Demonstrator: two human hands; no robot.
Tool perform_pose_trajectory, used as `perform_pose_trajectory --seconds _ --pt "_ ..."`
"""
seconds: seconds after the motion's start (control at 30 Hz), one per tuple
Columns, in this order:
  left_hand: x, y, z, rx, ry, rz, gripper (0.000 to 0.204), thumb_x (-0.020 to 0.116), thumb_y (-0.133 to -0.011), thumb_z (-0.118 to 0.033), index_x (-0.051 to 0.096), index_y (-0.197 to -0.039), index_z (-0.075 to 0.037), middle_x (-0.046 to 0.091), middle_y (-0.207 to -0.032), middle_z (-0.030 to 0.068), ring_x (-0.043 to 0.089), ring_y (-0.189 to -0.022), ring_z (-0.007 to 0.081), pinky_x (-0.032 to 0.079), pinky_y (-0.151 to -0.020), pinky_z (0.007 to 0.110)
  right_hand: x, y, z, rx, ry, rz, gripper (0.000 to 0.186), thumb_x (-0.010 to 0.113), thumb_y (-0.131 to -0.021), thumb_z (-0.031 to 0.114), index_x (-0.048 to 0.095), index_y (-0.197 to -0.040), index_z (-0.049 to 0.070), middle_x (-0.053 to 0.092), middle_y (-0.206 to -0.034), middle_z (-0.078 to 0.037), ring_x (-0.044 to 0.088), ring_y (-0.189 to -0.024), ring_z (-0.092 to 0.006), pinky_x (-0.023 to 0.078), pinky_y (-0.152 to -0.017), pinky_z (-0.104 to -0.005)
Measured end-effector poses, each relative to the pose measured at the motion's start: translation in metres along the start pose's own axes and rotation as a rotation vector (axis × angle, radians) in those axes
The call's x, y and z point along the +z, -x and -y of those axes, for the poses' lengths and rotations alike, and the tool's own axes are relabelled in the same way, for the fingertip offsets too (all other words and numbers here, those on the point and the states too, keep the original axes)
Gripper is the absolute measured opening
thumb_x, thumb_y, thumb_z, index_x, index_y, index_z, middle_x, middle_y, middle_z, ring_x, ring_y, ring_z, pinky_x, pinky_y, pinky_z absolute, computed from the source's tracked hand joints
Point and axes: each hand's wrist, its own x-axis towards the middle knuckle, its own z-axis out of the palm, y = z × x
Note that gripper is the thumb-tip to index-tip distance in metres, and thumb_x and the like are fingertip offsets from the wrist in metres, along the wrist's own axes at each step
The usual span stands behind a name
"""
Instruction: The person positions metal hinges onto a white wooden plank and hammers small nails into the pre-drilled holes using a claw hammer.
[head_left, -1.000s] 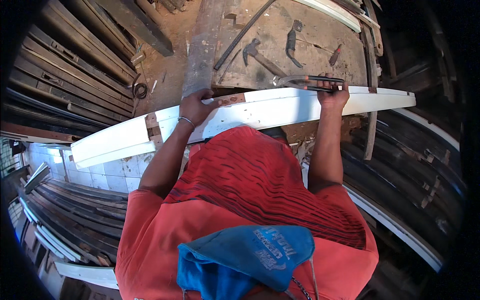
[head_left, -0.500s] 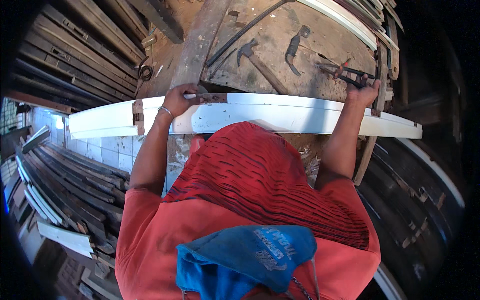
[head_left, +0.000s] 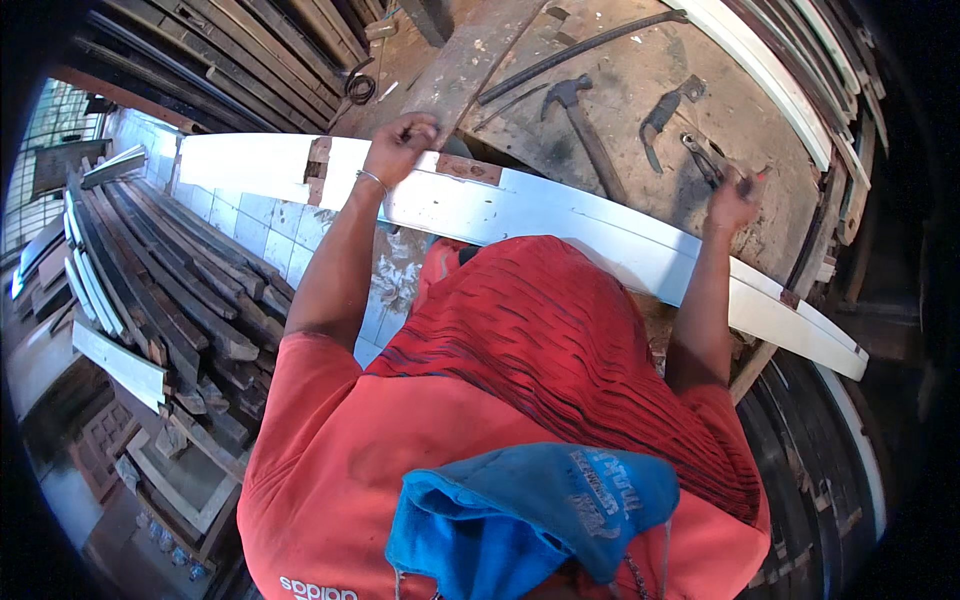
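Observation:
A long white-painted board lies crosswise in front of me, with brown bare-wood recesses cut into it. My left hand is at its far edge, beside one recess. Its fingers are curled in; what they hold, if anything, is hidden. Beyond the board, over the wooden bench, my right hand is closed round the handle end of metal pincers, whose jaws point away from me. A claw hammer and a curved-blade tool with a wrapped handle lie left of the pincers.
A dark bar lies across the bench beyond the hammer. White strips are stacked along the bench's far right. Dark timber is piled at left, more planks behind. A black coil lies far left.
The view has turned, so the board now slants down to the right. The fingers of my right hand have curled in, and the pincers have shifted a little on the bench.

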Motion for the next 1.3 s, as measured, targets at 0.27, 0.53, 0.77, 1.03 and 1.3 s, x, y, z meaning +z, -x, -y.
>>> perform_pose_trajectory --seconds 0.27,0.53,0.77,1.03,1.3 --pt "-0.014 -0.006 -0.019 -0.022 -0.352 0.394 0.034 0.079 -0.085 -0.014 0.069 -0.115 -0.001 0.070 -0.117 0.0073 0.065 -0.105 0.0179 0.049 -0.097 0.031 0.107 0.115 0.081 -0.105 0.411 0.783 0.050 0.082 -0.081 0.032 0.067 -0.123 0.009 0.064 -0.120 -0.020 0.065 -0.110 -0.0333 0.053 -0.094 -0.0405" --pt "-0.006 0.003 -0.007 0.000 -0.020 -0.029 0.024 0.072 -0.091 -0.017 0.071 -0.112 -0.005 0.074 -0.099 0.0093 0.070 -0.091 0.0219 0.053 -0.084 0.032 0.111 0.120 0.089 -0.276 0.643 0.787 0.057 0.082 -0.079 0.029 0.064 -0.129 0.010 0.060 -0.125 -0.021 0.058 -0.118 -0.0392 0.047 -0.102 -0.0452" --pt "-0.077 0.036 0.027 0.264 -0.622 -0.488 0.038 0.076 -0.089 -0.024 0.065 -0.122 -0.007 0.069 -0.114 0.0124 0.064 -0.107 0.0302 0.048 -0.095 0.042 0.026 0.137 0.129 -0.257 0.207 0.830 0.030 0.080 -0.086 0.028 0.071 -0.101 0.003 0.068 -0.093 -0.015 0.066 -0.093 -0.0304 0.052 -0.084 -0.0404" --pt "-0.166 0.107 0.088 -0.336 -0.122 -0.979 0.105 0.087 -0.081 -0.024 0.019 -0.157 0.003 0.039 -0.153 0.0259 0.048 -0.131 0.0346 0.045 -0.107 0.048 -0.087 0.217 0.066 0.288 -0.078 -0.169 0.042 0.082 -0.087 0.025 0.050 -0.104 0.004 0.053 -0.093 -0.001 0.049 -0.080 -0.0097 0.044 -0.074 -0.0252" --pt "-0.187 0.090 0.147 -0.461 0.397 -0.857 0.110 0.085 -0.081 -0.033 0.009 -0.156 -0.004 0.044 -0.145 0.0274 0.057 -0.118 0.0396 0.052 -0.097 0.051 -0.108 0.216 0.041 0.841 -0.498 -0.466 0.047 0.083 -0.085 0.031 0.055 -0.113 0.004 0.057 -0.109 -0.006 0.052 -0.091 -0.0144 0.045 -0.082 -0.0293"
